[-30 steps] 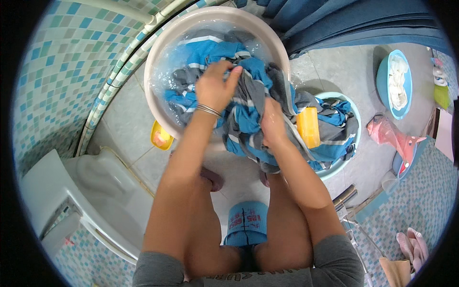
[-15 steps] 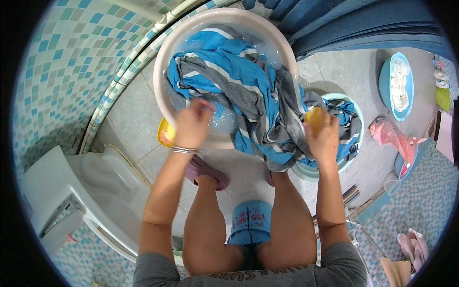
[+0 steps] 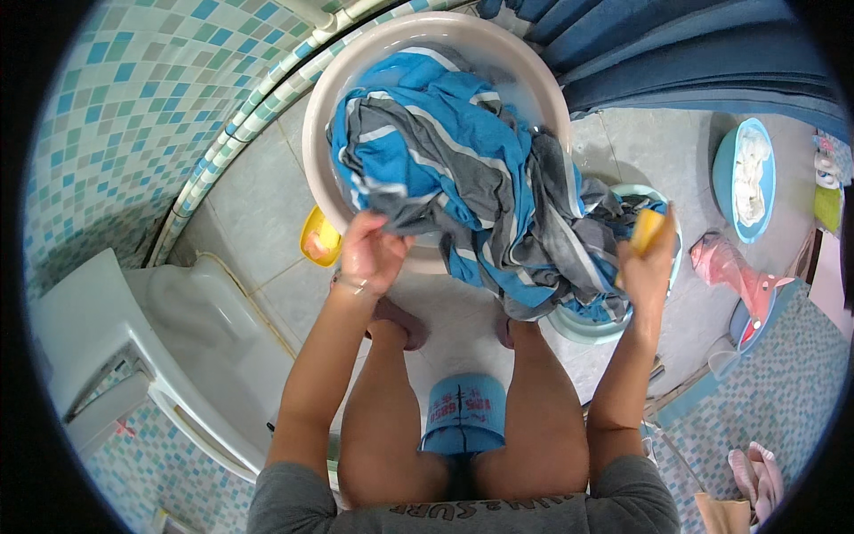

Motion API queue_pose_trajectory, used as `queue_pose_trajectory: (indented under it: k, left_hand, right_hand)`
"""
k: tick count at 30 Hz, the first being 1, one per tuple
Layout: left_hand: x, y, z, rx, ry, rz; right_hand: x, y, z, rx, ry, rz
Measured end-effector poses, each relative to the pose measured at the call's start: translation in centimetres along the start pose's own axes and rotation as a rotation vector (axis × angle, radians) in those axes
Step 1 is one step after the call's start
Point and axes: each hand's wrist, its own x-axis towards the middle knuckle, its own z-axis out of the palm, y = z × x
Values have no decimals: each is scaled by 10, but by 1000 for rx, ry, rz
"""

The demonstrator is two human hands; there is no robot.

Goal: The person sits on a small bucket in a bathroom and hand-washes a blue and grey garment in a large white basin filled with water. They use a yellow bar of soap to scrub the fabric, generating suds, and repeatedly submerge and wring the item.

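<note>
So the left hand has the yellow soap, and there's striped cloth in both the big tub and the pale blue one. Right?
Wrong hand: the head view shows the yellow soap in the right hand. There is striped cloth in both the big tub and the pale blue one.

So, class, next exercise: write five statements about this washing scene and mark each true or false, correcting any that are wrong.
1. The right hand holds a yellow soap bar. True.
2. The striped cloth lies wholly inside the large basin. False: the striped cloth hangs over the large basin's rim toward the pale blue basin.
3. White cloth lies in the oval-looking blue basin at far right. True.
4. The curtain is yellow. False: the curtain is dark blue.
5. A yellow dish sits left of the large basin. True.
</note>
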Motion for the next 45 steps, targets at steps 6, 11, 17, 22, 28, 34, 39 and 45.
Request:
queue_pose_trajectory:
  k: [6,11,17,22,28,34,39,45]
  left_hand:
    - [-47,19,-1,-240,-170,123]
    - [-50,57,23,-206,-170,252]
    - [-12,50,-29,-240,-112,195]
    - [38,5,17,31,6,21]
    - [30,-1,11,-83,-175,15]
    - [20,-10,-3,-89,-167,63]
    - [-5,14,-19,127,-594,157]
    - [-76,6,124,31,-151,-81]
  right_hand:
    - [-11,-58,-3,314,-114,-49]
    - [-30,-98,50,894,-836,-71]
    - [-40,-114,110,590,-822,-141]
    - [-14,-134,141,612,-256,-323]
    - [-44,-167,155,459,-291,-523]
    - [-24,-160,172,448,-150,-449]
    - [-104,-197,118,461,-178,-618]
    - [-67,-189,103,269,-389,-179]
